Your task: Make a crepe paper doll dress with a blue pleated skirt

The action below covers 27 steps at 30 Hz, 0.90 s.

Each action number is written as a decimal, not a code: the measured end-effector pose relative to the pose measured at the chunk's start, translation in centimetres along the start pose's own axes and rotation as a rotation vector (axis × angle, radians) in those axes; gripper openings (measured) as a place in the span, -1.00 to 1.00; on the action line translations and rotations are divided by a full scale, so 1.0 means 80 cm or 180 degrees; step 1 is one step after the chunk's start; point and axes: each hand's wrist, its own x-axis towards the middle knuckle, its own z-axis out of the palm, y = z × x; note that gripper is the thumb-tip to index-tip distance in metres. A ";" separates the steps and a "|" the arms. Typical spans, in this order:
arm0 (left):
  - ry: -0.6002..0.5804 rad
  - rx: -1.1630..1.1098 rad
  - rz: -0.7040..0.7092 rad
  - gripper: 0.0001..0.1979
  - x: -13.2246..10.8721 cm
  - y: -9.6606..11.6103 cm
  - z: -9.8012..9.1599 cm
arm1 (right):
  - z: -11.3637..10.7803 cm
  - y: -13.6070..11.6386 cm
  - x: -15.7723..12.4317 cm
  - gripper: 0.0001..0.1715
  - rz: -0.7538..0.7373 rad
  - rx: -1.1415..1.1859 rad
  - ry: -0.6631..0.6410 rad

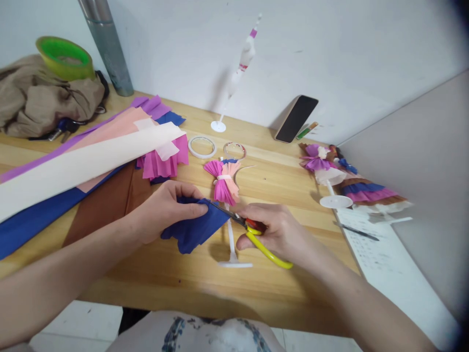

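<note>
Pinched in my left hand (pixel 172 208) is a piece of dark blue crepe paper (pixel 198 227), which hangs down over the table. My right hand (pixel 273 227) grips yellow-handled scissors (pixel 269 252). Their dark blades lie across the upper edge of the blue paper, close to my left thumb. Just behind the blades stands a small figure on a white stand (pixel 230 239), dressed in a pleated magenta and peach paper piece (pixel 223 182) tied with a white band. The blue paper and blades hide part of the stand.
Long crepe paper strips (pixel 73 156) cover the table's left side. Rolls of tape (pixel 202 147), a bare doll stand (pixel 218 126) and a phone (pixel 296 119) are behind. At right, finished paper-dressed figures (pixel 377 193) lie by a written sheet (pixel 388 254) with a pen (pixel 359 231).
</note>
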 end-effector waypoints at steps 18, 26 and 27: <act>-0.0004 0.0032 -0.0025 -0.68 0.000 -0.006 -0.006 | -0.025 0.098 -0.014 -0.66 0.2429 -0.1766 0.0190; -0.0012 0.0070 -0.0042 -0.70 -0.005 0.002 -0.002 | -0.044 0.074 -0.018 -0.71 0.2436 -0.1980 -0.0489; -0.0016 0.0078 -0.0067 -0.71 -0.006 0.003 -0.002 | -0.047 0.075 -0.014 -0.71 0.2459 -0.1955 -0.0353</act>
